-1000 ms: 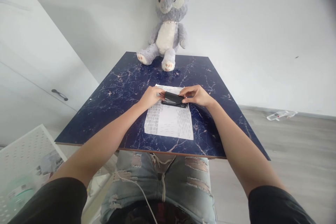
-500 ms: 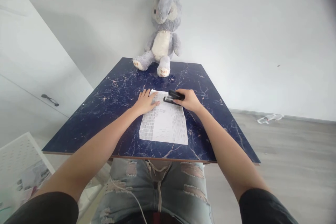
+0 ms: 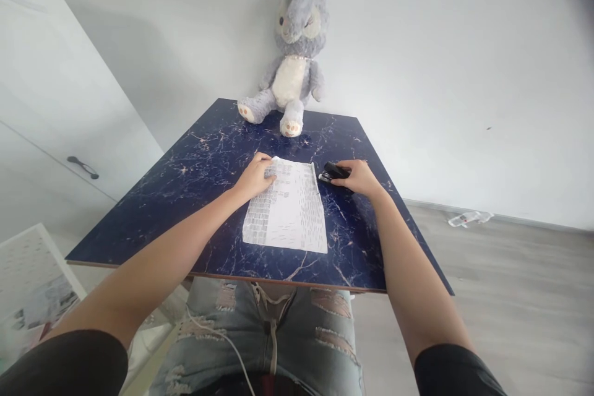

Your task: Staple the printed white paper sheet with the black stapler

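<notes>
Printed paper (image 3: 294, 210) lies flat on the dark blue marbled table (image 3: 185, 223), with dense text along its left and right sides. At its upper left edge is my left hand (image 3: 254, 177), thumb over the paper and fingers drawn together along the edge, partly hidden. My right hand (image 3: 362, 178) is closed around a black stapler (image 3: 336, 170), just right of the paper's upper right corner. The stapler's front end points left and sits apart from the sheet, and my fingers cover its rear.
A grey plush rabbit (image 3: 292, 74) sits at the table's back edge against the wall. To the left stands a white cabinet (image 3: 60, 105) with a dark handle. A clear plastic item (image 3: 468, 218) lies on the floor at right. A white cable (image 3: 232, 346) crosses my lap.
My right hand has moved the stapler rightward, off the paper's top right corner. My left hand's spread fingers have come together at the paper's left edge.
</notes>
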`<state>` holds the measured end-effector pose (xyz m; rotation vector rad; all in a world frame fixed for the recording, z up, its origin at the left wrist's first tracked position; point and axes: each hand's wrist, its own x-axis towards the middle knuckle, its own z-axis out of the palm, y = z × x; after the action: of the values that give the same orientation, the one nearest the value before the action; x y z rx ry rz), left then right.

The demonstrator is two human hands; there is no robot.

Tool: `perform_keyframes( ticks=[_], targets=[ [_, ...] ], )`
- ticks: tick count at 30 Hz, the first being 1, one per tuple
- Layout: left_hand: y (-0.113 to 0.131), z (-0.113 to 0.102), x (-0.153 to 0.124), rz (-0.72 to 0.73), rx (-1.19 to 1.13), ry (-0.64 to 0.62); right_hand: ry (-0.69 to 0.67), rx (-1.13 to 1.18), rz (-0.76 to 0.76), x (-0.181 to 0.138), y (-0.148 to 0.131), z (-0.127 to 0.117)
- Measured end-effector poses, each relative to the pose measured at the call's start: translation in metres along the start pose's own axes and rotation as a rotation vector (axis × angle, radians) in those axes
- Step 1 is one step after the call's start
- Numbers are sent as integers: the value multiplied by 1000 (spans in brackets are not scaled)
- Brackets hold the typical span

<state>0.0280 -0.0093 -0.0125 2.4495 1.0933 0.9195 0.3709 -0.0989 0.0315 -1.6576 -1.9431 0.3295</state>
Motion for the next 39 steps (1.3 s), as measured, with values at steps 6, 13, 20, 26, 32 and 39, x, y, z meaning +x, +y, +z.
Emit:
perform_keyframes(
  ticks=[6,13,20,26,32,39],
  targets=[
    [1,-7,3,-39,-52,191,-194,80,-36,-4,-19,-10],
    [-2,-11,4,-88,-251,184,-175,203,-38,-6,-20,-13],
    [-2,-10,4,-100,-393,122,-157,130,14,-9,-20,-19],
    [3,-13,3,-60,-496,158,-140,19,39,-7,-21,-17],
    [6,-14,4,3,-592,179,-43,-50,118,-3,-13,-9],
    [2,-7,3,-65,-583,-13,-123,63,43,-4,-22,-9]
  ],
)
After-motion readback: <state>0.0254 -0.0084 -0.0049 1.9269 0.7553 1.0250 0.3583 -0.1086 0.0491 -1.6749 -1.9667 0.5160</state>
